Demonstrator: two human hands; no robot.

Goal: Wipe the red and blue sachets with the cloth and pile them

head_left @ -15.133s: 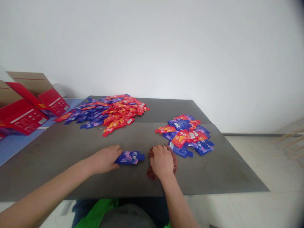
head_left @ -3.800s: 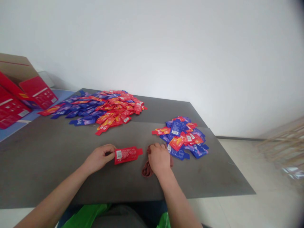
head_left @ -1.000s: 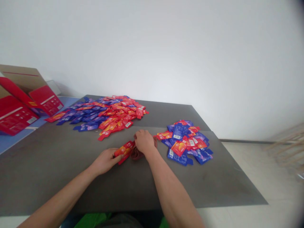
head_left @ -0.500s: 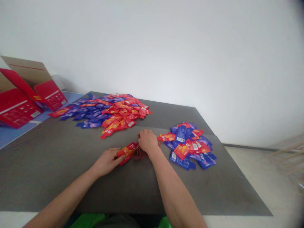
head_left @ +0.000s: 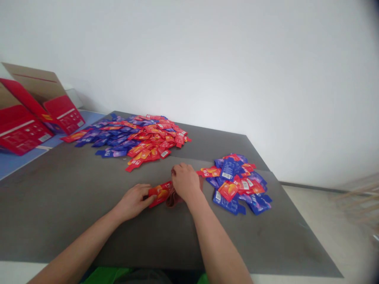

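Note:
My left hand (head_left: 134, 202) pinches the left end of a red and orange packet (head_left: 161, 192) between thumb and fingers, just above the grey table surface. Its other end meets a folded reddish-brown cloth (head_left: 172, 200). My right hand (head_left: 186, 181) is closed over that cloth at the packet's right end, fingers curled. Whether it also grips the packet is hidden. Just right of this hand lies a small pile of red and blue packets (head_left: 227, 169), one red packet (head_left: 209, 172) sticking out toward it.
A larger heap of red and blue packets (head_left: 148, 136) spreads across the back left of the grey table (head_left: 83, 177). Red cardboard boxes (head_left: 63, 114) with raised flaps stand at the far left on a blue surface (head_left: 17, 167). A white wall (head_left: 207, 79) rises behind.
The packet lies flatter in angle than before, and the right hand with the cloth has shifted slightly. Both hands keep their grip. The view has moved a little.

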